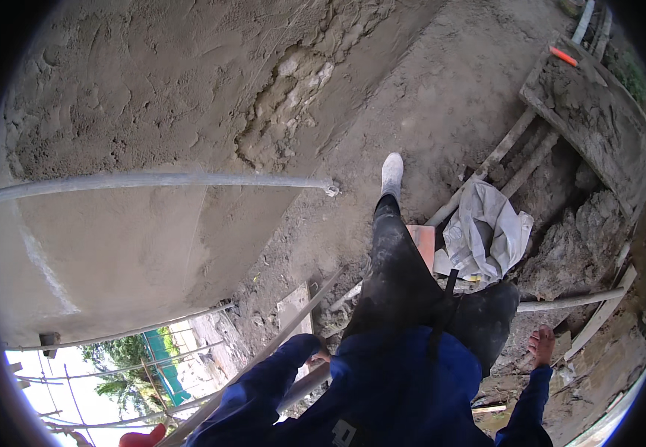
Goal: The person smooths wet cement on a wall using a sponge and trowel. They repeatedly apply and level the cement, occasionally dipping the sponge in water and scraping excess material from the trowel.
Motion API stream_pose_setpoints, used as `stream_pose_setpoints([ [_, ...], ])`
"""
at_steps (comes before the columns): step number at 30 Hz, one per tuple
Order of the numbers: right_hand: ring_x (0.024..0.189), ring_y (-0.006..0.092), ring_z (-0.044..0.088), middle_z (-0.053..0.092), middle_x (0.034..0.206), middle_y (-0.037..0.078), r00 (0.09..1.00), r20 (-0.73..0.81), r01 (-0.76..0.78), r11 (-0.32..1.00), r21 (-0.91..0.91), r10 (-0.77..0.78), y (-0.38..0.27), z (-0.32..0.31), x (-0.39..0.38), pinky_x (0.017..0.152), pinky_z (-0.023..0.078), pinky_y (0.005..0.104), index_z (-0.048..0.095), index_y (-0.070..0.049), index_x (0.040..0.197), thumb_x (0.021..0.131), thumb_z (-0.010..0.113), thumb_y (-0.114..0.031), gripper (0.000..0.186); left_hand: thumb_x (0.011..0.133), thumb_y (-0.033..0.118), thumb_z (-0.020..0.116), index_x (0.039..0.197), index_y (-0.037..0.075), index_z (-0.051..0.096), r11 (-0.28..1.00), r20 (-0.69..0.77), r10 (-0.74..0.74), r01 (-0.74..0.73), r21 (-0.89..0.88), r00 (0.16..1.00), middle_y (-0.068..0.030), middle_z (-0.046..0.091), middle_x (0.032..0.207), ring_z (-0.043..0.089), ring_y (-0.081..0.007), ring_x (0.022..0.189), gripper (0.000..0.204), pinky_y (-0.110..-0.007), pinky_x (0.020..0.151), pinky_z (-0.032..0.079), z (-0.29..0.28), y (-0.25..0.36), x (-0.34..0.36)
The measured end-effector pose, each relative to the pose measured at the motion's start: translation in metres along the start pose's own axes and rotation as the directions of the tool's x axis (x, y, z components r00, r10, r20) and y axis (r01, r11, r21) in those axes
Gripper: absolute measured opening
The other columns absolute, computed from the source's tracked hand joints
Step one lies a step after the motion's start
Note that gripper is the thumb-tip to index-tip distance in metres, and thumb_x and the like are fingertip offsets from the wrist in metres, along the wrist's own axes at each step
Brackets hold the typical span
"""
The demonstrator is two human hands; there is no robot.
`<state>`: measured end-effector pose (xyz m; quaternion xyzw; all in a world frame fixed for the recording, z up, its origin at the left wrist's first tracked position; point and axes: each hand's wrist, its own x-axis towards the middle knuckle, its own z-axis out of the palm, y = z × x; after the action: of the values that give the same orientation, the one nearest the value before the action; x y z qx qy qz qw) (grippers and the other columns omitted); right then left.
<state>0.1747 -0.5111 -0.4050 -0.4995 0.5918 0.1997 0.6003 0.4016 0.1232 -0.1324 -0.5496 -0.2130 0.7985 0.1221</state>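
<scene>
My left hand [320,354] hangs beside my waist, mostly hidden by its blue sleeve. A long wooden pole [293,322] passes close by it; whether the fingers touch anything is unclear. Out to the right, my right hand [541,346] is held away from my body, fingers slightly bent and apart, with nothing in them. One light-coloured boot [391,177] is stepped forward on the dirt. Just ahead of the right hand lies a crumpled white sack [485,231], with an orange-red block [422,246] beside it.
A grey plastered wall [137,261] with a rough broken patch [286,104] fills the left. A long pale bar [166,180] crosses it. At upper right, a mortar-covered board [591,112] carries an orange-handled tool [564,56]. Poles [502,155] lie near it; scaffolding [114,372] stands lower left.
</scene>
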Motion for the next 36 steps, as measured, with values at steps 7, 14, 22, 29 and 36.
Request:
stream_pose_setpoints([
  [7, 0.093, 0.0188, 0.058, 0.059, 0.108, 0.005, 0.978, -0.174, -0.114, 0.993, 0.016, 0.115, -0.047, 0.246, -0.049, 0.071, 0.05, 0.042, 0.052, -0.019, 0.13, 0.094, 0.057, -0.055, 0.051, 0.087, 0.053, 0.061, 0.121, 0.004, 0.062, 0.927, -0.665, 0.289, -0.374, 0.017, 0.688, -0.0209, 0.068, 0.107, 0.065, -0.0335, 0.098, 0.06, -0.046, 0.089, 0.05, -0.413, -0.075, 0.103],
  [14, 0.113, 0.027, 0.06, 0.061, 0.127, 0.011, 0.954, -0.276, 0.007, 0.913, 0.408, 0.115, -0.049, 0.386, -0.261, 0.089, 0.053, 0.0455, 0.055, -0.011, 0.133, 0.098, 0.05, -0.052, 0.054, 0.074, 0.041, 0.078, 0.137, 0.016, 0.055, 0.946, -0.813, 0.009, 0.258, 0.195, 0.582, -0.0124, 0.049, 0.144, 0.043, -0.0337, 0.137, 0.071, -0.057, 0.112, 0.031, -0.667, -0.218, 0.058],
  [22, 0.104, 0.0268, 0.065, 0.065, 0.12, 0.01, 0.975, -0.223, 0.14, 0.812, 0.567, -0.012, 0.027, 0.458, -0.332, 0.089, 0.055, 0.0415, 0.053, -0.008, 0.134, 0.1, 0.053, -0.046, 0.051, 0.085, 0.048, 0.058, 0.122, 0.008, 0.069, 0.966, -0.665, 0.013, 0.164, 0.202, 0.747, -0.0138, 0.072, 0.118, 0.069, -0.0284, 0.112, 0.056, -0.04, 0.097, 0.053, -0.672, -0.321, 0.075],
  [29, 0.103, 0.026, 0.065, 0.064, 0.118, 0.01, 0.987, -0.128, 0.146, 0.903, 0.403, -0.102, 0.001, 0.571, -0.286, 0.083, 0.056, 0.0443, 0.053, -0.007, 0.131, 0.1, 0.05, -0.055, 0.057, 0.084, 0.049, 0.061, 0.118, 0.008, 0.07, 0.958, -0.675, 0.013, 0.183, 0.219, 0.738, -0.0132, 0.074, 0.113, 0.071, -0.0274, 0.107, 0.054, -0.04, 0.093, 0.054, -0.676, -0.315, 0.065],
  [36, 0.085, 0.0137, 0.063, 0.063, 0.105, 0.004, 0.973, -0.17, -0.089, 0.935, 0.344, 0.156, -0.107, 0.67, -0.268, 0.065, 0.052, 0.0291, 0.055, -0.012, 0.133, 0.098, 0.052, -0.06, 0.059, 0.084, 0.052, 0.06, 0.123, 0.01, 0.07, 0.954, -0.662, 0.033, 0.174, 0.244, 0.749, -0.0136, 0.072, 0.118, 0.069, -0.0287, 0.111, 0.058, -0.042, 0.096, 0.053, -0.676, -0.32, 0.056],
])
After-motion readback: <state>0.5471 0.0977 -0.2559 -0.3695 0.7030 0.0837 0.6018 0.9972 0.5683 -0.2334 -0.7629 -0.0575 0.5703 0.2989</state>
